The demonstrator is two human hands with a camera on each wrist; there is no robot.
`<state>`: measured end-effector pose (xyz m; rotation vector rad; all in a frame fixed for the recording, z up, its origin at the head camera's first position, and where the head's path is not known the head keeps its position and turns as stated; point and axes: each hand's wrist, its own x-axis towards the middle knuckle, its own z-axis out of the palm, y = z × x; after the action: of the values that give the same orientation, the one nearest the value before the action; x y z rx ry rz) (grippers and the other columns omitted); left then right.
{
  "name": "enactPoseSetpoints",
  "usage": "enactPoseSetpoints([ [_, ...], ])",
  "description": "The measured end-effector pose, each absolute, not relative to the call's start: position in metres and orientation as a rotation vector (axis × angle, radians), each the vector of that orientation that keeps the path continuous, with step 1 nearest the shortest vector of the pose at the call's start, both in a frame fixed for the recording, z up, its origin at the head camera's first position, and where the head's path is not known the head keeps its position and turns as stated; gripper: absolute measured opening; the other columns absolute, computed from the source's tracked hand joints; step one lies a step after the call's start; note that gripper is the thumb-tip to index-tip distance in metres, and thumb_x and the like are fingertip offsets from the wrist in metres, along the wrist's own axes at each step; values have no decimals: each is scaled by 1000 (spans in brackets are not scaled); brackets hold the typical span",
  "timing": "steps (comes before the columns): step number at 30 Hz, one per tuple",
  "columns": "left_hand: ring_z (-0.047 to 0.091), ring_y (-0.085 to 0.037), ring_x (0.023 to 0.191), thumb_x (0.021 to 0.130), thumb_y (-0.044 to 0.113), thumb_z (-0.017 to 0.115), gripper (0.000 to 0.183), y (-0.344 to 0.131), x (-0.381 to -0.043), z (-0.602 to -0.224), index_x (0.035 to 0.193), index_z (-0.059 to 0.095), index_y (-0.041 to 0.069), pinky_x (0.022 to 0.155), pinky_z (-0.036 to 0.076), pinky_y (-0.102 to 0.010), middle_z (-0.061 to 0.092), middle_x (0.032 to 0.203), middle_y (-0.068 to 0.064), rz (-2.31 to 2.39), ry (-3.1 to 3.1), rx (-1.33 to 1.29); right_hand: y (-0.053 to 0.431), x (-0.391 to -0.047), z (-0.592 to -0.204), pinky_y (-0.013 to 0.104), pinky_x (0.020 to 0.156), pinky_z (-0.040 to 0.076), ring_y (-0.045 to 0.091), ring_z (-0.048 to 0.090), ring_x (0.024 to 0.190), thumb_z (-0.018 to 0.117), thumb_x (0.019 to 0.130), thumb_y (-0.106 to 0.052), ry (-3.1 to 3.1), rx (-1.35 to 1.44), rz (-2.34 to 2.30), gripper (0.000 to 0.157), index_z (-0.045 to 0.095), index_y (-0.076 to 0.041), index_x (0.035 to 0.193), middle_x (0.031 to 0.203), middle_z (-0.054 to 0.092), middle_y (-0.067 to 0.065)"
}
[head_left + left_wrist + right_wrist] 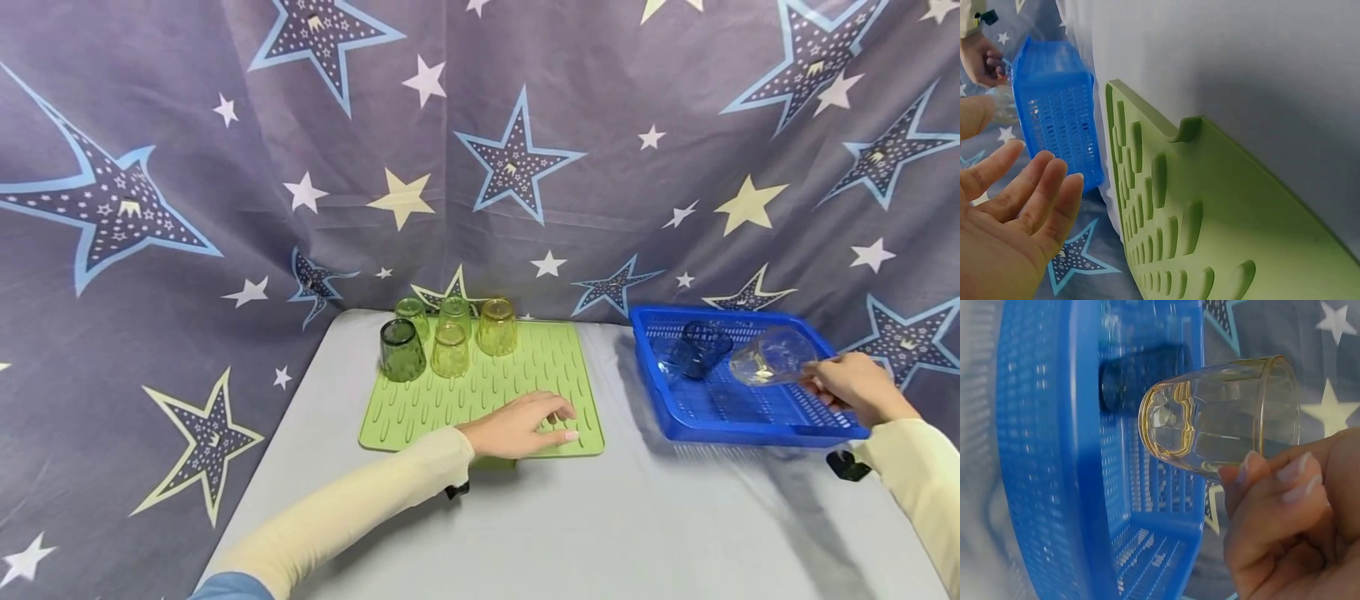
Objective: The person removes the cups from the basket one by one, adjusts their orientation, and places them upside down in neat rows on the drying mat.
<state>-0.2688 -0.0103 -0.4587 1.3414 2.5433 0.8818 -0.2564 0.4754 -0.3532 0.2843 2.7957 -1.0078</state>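
Note:
My right hand (855, 385) pinches a pale amber-tinted glass tumbler (774, 357) by its rim. In the right wrist view the tumbler (1216, 415) lies tilted on its side over the blue plastic basket (1079, 450), its base turned toward the basket. Inside the basket sits a dark blue glass (702, 348), with a paler glass (666, 357) partly visible beside it. Over the front right part of the green drying mat (487, 400) hovers my left hand (521, 425), its fingers loosely bent and holding nothing.
Several upturned glasses stand at the mat's back left: a dark green glass (402, 352), lighter green ones (412, 317) and yellow ones (497, 328). Behind the white-covered table (600, 525) hangs a star-patterned cloth (525, 242).

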Motion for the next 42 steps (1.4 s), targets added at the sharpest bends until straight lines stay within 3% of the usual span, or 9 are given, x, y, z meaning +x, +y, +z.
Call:
enactPoseSetpoints([
  [7, 59, -13, 118, 107, 50, 51, 47, -12, -272, -463, 138, 60, 15, 96, 48, -24, 62, 131, 4, 895, 2548, 1323, 455, -244, -349, 32, 55, 52, 12, 53, 59, 42, 108, -27, 2787, 204, -1009, 43, 69, 1, 90, 70, 58, 0],
  [12, 60, -15, 117, 107, 49, 51, 48, -13, -273, -461, 137, 60, 14, 95, 49, -24, 63, 132, 2, 916, 2536, 1328, 441, -236, -347, 31, 54, 50, 12, 52, 59, 42, 110, -26, 2802, 101, -1041, 45, 66, 11, 107, 75, 60, 2],
  [17, 59, -11, 115, 107, 48, 51, 49, -14, -274, -460, 138, 59, 11, 95, 49, -24, 63, 133, -2, 918, 2538, 1318, 426, -231, -346, 31, 52, 47, 12, 50, 58, 44, 110, -27, 2766, 66, -1106, 44, 63, 13, 115, 77, 60, 5],
  [33, 61, -14, 113, 106, 42, 56, 40, -12, -271, -457, 134, 61, 13, 93, 50, -22, 63, 130, -2, 988, 2495, 1277, 388, -215, -345, 31, 45, 47, 13, 48, 53, 49, 110, -25, 2718, -93, -1195, 37, 68, 6, 103, 75, 59, 11],
  [39, 60, -12, 111, 106, 43, 56, 44, -10, -271, -457, 134, 61, 9, 96, 50, -26, 65, 128, -7, 1058, 2460, 1260, 375, -211, -347, 31, 43, 45, 13, 48, 51, 50, 110, -22, 2680, -132, -1242, 34, 68, 6, 103, 74, 59, 10],
  [42, 60, -9, 107, 106, 42, 57, 43, -8, -272, -459, 132, 62, 8, 95, 51, -27, 66, 120, -1, 1149, 2413, 1202, 370, -209, -348, 31, 43, 45, 12, 47, 51, 50, 110, -21, 2654, -158, -1261, 33, 68, 6, 102, 73, 59, 9],
])
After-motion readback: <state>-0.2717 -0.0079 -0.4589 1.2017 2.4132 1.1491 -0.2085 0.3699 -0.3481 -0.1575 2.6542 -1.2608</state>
